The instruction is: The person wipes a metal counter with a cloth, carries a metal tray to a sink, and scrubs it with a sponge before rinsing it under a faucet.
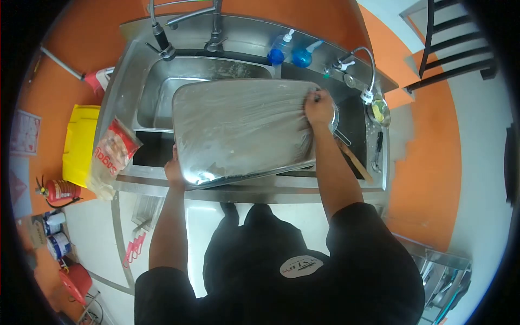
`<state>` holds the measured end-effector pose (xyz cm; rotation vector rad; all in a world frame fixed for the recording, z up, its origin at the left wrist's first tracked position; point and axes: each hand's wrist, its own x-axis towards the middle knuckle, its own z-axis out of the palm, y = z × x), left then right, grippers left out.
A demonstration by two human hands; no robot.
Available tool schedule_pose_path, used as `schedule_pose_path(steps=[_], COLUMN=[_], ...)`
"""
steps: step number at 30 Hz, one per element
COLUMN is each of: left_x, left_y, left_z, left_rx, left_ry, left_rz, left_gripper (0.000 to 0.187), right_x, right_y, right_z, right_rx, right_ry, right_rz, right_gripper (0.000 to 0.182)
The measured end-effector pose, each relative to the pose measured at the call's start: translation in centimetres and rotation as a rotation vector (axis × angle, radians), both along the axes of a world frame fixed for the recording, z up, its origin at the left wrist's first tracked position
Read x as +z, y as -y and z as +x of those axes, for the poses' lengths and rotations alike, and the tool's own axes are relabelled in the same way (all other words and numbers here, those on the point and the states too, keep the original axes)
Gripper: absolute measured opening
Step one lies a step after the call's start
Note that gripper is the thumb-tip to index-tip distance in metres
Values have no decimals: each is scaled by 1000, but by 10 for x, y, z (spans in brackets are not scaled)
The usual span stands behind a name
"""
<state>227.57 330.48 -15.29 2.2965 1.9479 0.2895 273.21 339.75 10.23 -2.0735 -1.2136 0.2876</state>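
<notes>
A large metal tray [244, 127] with rounded corners lies bottom up across the sink, its surface wet and streaked with whitish film. My left hand [174, 171] grips the tray's lower left edge, thumb along the side and the other fingers hidden beneath. Near the upper right corner, my right hand [320, 110] is closed and presses on the tray's surface. Something dark shows at its fingers, too small to make out. Just beyond the tray's right edge, part of a round strainer [336, 120] with a wire handle is visible.
Behind the tray is a steel sink basin [154, 100] with a faucet [215, 38]. Two bottles of blue liquid [276, 56] stand at the back. A red and clear plastic packet [115, 149] lies on the left ledge. At right are a wooden utensil [355, 160] and a bowl [378, 112].
</notes>
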Motion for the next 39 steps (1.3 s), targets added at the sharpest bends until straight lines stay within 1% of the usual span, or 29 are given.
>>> schedule_pose_path(steps=[1, 2, 3, 4, 5, 6, 8, 9, 10, 12, 13, 14, 16, 18, 19, 20, 21, 23, 25, 26, 27, 29, 30, 32, 33, 34, 36, 37, 39], left_x=[-3, -2, -2, 8, 5, 1, -8, -5, 10, 49, 67, 62, 59, 84, 92, 82, 71, 80, 82, 84, 96, 67, 58, 70, 76, 83, 99, 111, 108], left_y=[1, 1, 0, -4, -4, 0, -1, 0, -1, -1, 3, 10, 4, -3, 2, 2, 3, -1, -3, -1, -3, 2, 1, -3, -3, -1, 0, 0, -2], left_z=[-2, 1, 4, 6, 6, 7, 5, 10, 17, 25, 31, 31, 32, 42, 40, 41, 38, 51, 51, 50, 50, 50, 47, 48, 49, 51, 51, 51, 51], left_rx=[-19, -38, -25, 58, 135, 141, 70, 153, 153, 205, 203, 199, 259, 251, 252, 307, 433, 686, 684, 664, 827, 834, 794, 840, 839, 842, 862, 883, 900], left_ry=[-29, -56, -46, -48, -52, -50, -77, 57, 65, 128, 171, 166, 220, 202, 170, 242, 393, 694, 682, 666, 800, 807, 809, 773, 799, 831, 804, 811, 826], left_rz=[33, 68, 65, -61, -196, -218, 5, -6, 2, -83, -20, -37, -57, -97, -161, -71, -154, -204, -203, -214, -309, -265, -217, -261, -267, -274, -299, -343, -377], left_gripper=[94, 95, 95, 92, 89, 89, 81, 66, 66, 54, 47, 47, 45, 44, 43, 55, 63, 79, 79, 80, 81, 81, 81, 80, 79, 78, 77, 77, 77], right_x=[-9, -7, -13, -15, -19, -25, -24, -17, -18, -32, -38, -37, -25, -21, -23, -27, -30, -29, -15, -9, -6, -2, -5, -9, -1, 3, 4, 0, -12], right_y=[-10, -8, -4, -7, -13, -24, -49, -49, -38, -22, -20, -13, -12, 27, 48, 55, 41, -17, -61, -66, -64, -42, -47, -74, -90, -94, -94, -76, -17], right_z=[8, -10, -38, -61, -66, -56, -31, -32, -38, -49, -39, -24, 0, -21, -38, -54, -58, -52, -105, -147, -193, -267, -273, -276, -275, -278, -283, -286, -289], right_rx=[-94, -85, 112, 317, 374, 384, 45, -25, -26, 422, 331, 328, -26, 87, 386, 691, 718, 258, 242, 447, 655, 1008, 1021, 1194, 939, 961, 734, 925, 1106], right_ry=[138, 150, 286, 416, 283, 281, 249, 237, 244, 362, 387, 381, 272, 218, 288, 343, 323, 303, 202, 201, 198, 459, 444, 277, 326, 335, 366, 328, 452], right_rz=[-2, -3, 81, 170, 140, 120, 179, 25, 34, 126, 228, 211, -34, 0, 128, 259, 256, 175, 44, -1, -48, 598, 602, 290, 32, 29, -35, 123, 372], right_gripper=[20, 20, 20, 20, 20, 20, 17, 16, 16, 16, 18, 18, 18, 19, 20, 21, 21, 22, 25, 26, 27, 26, 26, 22, 20, 20, 20, 19, 19])
